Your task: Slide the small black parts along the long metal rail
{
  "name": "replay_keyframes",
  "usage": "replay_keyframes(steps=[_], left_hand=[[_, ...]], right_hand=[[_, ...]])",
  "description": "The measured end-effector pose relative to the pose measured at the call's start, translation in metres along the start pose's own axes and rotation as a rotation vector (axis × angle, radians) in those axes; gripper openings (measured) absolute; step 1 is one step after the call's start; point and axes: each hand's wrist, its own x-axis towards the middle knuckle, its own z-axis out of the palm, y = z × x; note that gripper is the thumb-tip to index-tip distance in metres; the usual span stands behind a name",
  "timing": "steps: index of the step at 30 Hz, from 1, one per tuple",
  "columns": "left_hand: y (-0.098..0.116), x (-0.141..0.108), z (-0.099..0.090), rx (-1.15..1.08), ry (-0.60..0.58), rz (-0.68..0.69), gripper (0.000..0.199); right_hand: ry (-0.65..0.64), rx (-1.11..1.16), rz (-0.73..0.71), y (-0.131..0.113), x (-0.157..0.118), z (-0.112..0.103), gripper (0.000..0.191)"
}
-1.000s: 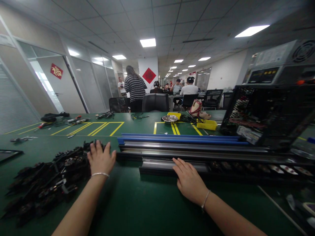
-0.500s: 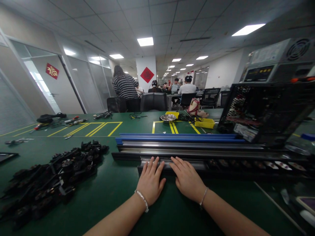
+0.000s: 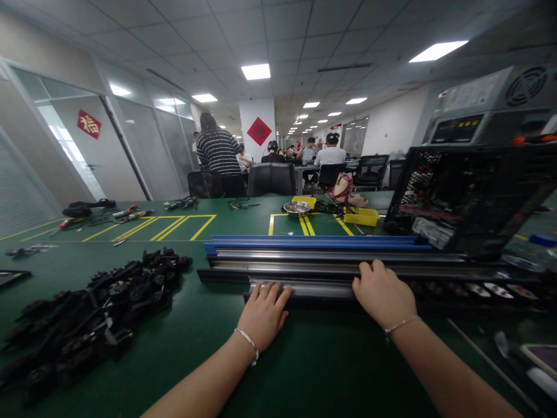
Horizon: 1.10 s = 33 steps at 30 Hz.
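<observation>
My left hand (image 3: 263,316) lies open, with its fingertips on the left end of the front metal channel (image 3: 322,289). My right hand (image 3: 386,295) is further along the same channel, fingers curled down where a row of small dark parts (image 3: 472,288) begins. Whatever is under those fingers is hidden. The row runs to the right, and some parts show pale, shiny faces. Behind lie more long metal channels (image 3: 278,267) and a blue rail (image 3: 313,244), side by side. A heap of black parts (image 3: 126,299) spreads over the green table to the left.
An opened computer case (image 3: 474,203) with power supplies (image 3: 491,104) on top stands at the right. A metal bowl (image 3: 297,208), a yellow tray (image 3: 362,217) and cables (image 3: 243,204) sit at the back. Tools (image 3: 130,215) lie back left. People are beyond the table.
My right hand has moved right along the front channel, and its outstretched fingers have curled in. My left hand stays at almost the same spot.
</observation>
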Motion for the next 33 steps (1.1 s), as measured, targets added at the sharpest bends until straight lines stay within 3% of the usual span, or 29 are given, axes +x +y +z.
replay_keyframes(steps=[4, 8, 11, 16, 22, 28, 33], left_hand=[[0.002, 0.000, -0.001, 0.018, 0.024, -0.016, 0.045], [0.011, -0.003, 0.005, -0.010, 0.052, -0.082, 0.047], [0.017, -0.005, 0.008, 0.026, 0.060, -0.044, 0.046], [0.017, -0.005, 0.010, 0.020, 0.065, 0.028, 0.045], [0.018, -0.005, 0.009, -0.103, 0.037, -0.067, 0.049], [0.016, -0.006, 0.012, -0.090, 0.057, -0.188, 0.047], [0.013, -0.005, 0.012, -0.110, 0.030, -0.197, 0.046]], right_hand=[[-0.143, -0.008, 0.048, 0.006, 0.003, 0.006, 0.028], [-0.170, 0.006, 0.041, 0.008, 0.006, 0.012, 0.031], [-0.195, 0.026, 0.029, 0.009, 0.007, 0.015, 0.031], [-0.187, 0.041, 0.001, 0.009, 0.007, 0.020, 0.030], [-0.187, 0.033, 0.001, 0.009, 0.005, 0.020, 0.031], [-0.171, 0.045, -0.002, 0.010, 0.004, 0.020, 0.030], [-0.177, 0.047, -0.006, 0.010, 0.004, 0.018, 0.031]])
